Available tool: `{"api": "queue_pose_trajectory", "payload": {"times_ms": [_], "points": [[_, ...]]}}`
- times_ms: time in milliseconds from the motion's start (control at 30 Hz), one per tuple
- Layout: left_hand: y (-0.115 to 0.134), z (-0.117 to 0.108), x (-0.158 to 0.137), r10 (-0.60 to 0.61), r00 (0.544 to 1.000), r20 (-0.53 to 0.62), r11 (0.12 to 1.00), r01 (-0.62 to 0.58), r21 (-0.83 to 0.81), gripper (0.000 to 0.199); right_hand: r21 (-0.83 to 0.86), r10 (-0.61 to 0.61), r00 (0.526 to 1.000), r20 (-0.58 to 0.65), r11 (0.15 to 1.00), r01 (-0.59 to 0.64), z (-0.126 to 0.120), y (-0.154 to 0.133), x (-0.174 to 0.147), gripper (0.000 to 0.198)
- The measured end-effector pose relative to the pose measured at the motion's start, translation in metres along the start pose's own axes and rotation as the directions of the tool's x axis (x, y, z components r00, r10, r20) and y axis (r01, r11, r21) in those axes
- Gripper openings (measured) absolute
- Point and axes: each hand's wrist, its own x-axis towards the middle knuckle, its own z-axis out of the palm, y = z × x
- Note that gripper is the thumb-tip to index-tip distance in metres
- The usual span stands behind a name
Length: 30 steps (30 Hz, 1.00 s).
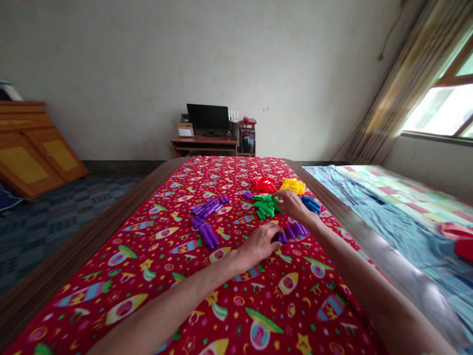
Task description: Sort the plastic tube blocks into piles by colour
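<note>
My left hand (259, 242) is closed round the near end of a row of purple plastic tube-like pieces (295, 230) lying on the patterned red cloth. My right hand (290, 204) reaches over the right side of a heap of green pieces (263, 207). Its fingers are drawn together at that heap, and what they pinch is hidden. Just right of this hand lie several blue pieces (311, 204). Beyond it are a red heap (263, 185) and a yellow heap (292, 186). A bent, joined chain of purple pieces (207, 217) rests to the left.
The red cloth (148, 276) covers a long table with dark wooden edges (111, 222). On the right stands a bed with a blue sheet (362, 207). A desk (205, 141) with a monitor (208, 117) is against the far wall, and a wooden cabinet (37, 153) is at left.
</note>
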Motion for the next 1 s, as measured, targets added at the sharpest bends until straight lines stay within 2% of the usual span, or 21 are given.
{"api": "queue_pose_trajectory", "payload": {"times_ms": [133, 233, 367, 467, 567, 633, 733, 833, 1000], "points": [[-0.006, 0.014, 0.004, 0.032, 0.999, -0.015, 0.999, -0.033, -0.037, 0.028, -0.005, -0.050, 0.999, -0.022, 0.999, 0.050, -0.007, -0.001, -0.008, 0.036], [-0.006, 0.006, -0.002, 0.073, 0.997, -0.028, 0.997, -0.072, 0.022, 0.030, -0.015, -0.062, 0.998, 0.003, 0.998, 0.062, -0.017, -0.010, -0.010, 0.036], [-0.010, -0.035, -0.018, 0.120, 0.990, -0.077, 0.982, -0.107, 0.154, 0.027, -0.072, -0.002, 0.994, 0.111, 0.997, 0.010, -0.031, -0.025, 0.003, 0.034], [-0.030, -0.075, -0.036, 0.075, 0.987, -0.140, 0.959, -0.033, 0.281, 0.025, -0.169, -0.035, 0.989, 0.145, 0.984, 0.059, -0.033, -0.037, 0.027, 0.031], [-0.066, -0.108, -0.057, 0.017, 0.971, -0.239, 0.906, 0.086, 0.414, 0.030, -0.270, -0.139, 0.951, 0.276, 0.939, 0.215, -0.021, -0.047, 0.057, 0.030], [-0.091, -0.121, -0.072, -0.016, 0.948, -0.317, 0.850, 0.180, 0.495, 0.034, -0.291, -0.184, 0.916, 0.357, 0.910, 0.296, -0.006, -0.054, 0.075, 0.028], [-0.120, -0.128, -0.088, -0.102, 0.915, -0.392, 0.772, 0.321, 0.548, 0.042, -0.290, -0.170, 0.885, 0.433, 0.904, 0.315, 0.019, -0.063, 0.094, 0.026], [-0.134, -0.126, -0.097, -0.212, 0.894, -0.395, 0.763, 0.404, 0.505, 0.050, -0.288, -0.149, 0.868, 0.475, 0.905, 0.313, 0.038, -0.070, 0.102, 0.025], [-0.138, -0.123, -0.095, -0.211, 0.891, -0.401, 0.828, 0.381, 0.412, 0.051, -0.279, -0.140, 0.874, 0.466, 0.914, 0.295, 0.047, -0.078, 0.102, 0.035]]}}
